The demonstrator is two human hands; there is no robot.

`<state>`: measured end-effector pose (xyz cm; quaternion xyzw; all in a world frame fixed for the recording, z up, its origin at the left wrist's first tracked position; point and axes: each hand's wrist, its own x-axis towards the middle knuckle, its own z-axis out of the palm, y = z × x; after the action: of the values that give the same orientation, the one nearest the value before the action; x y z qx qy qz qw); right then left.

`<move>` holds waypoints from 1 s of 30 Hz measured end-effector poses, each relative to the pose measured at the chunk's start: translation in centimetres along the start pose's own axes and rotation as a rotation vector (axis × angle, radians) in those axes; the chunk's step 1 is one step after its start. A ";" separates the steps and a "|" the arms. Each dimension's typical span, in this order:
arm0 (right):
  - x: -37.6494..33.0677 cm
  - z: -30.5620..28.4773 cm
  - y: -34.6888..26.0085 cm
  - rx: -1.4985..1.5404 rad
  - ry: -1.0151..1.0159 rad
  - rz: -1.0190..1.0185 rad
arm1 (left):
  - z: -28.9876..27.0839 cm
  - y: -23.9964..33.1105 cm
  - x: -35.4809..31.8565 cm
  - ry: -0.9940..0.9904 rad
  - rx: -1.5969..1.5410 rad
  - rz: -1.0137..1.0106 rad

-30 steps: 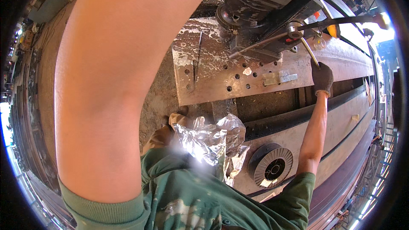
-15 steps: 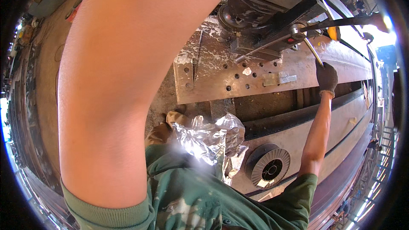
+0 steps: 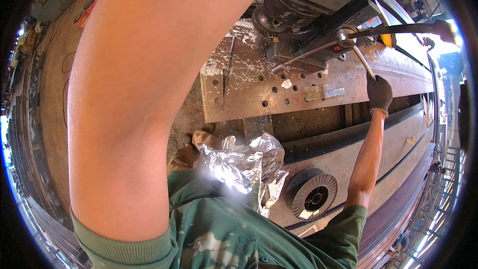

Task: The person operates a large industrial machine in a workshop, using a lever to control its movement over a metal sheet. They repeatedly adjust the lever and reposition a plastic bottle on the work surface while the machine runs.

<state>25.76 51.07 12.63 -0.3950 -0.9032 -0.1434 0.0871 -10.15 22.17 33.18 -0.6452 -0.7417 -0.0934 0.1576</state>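
My right hand (image 3: 380, 94), in a dark knit glove, is closed around the end of a metal lever (image 3: 364, 63). The lever runs up to a round hub (image 3: 344, 36) on a dark machine (image 3: 291, 2), from which a second rod (image 3: 303, 58) sticks out to the left. Below the machine lies a steel beam (image 3: 234, 110) with several drilled holes and flaking pale patches. A small metal block (image 3: 323, 92) rests on it, left of my right hand. My bare left arm (image 3: 134, 94) reaches up past the top edge, so my left hand is out of sight.
A wire spool (image 3: 302, 197) lies on a second steel beam (image 3: 386, 157) near my body. Crumpled silver foil (image 3: 241, 164) covers my lap area. A black arm with a yellow part (image 3: 386, 40) juts in at the upper right. Concrete floor (image 3: 55, 79) stretches along the left.
My right hand and the lever end have come very slightly toward me. The whole view has shifted a little; the grip on the lever is unchanged.
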 end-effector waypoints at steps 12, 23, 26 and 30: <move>0.2 -0.3 -0.1 0.002 -0.022 -0.013 | -1.0 -0.5 0.6 -0.001 -0.004 0.003; 1.3 -6.0 1.3 -0.300 0.325 -0.238 | -3.3 -0.2 2.8 0.040 -0.015 0.041; 1.9 -8.4 0.6 -0.265 0.223 -0.165 | -3.9 -0.1 3.4 0.051 -0.025 0.053; 2.1 -9.7 0.2 -0.323 0.201 -0.151 | -4.4 -0.1 3.9 0.059 -0.031 0.064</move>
<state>24.95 49.46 22.36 -0.3187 -0.8823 -0.3312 0.1013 -10.21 24.30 38.72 -0.6681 -0.7141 -0.1188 0.1721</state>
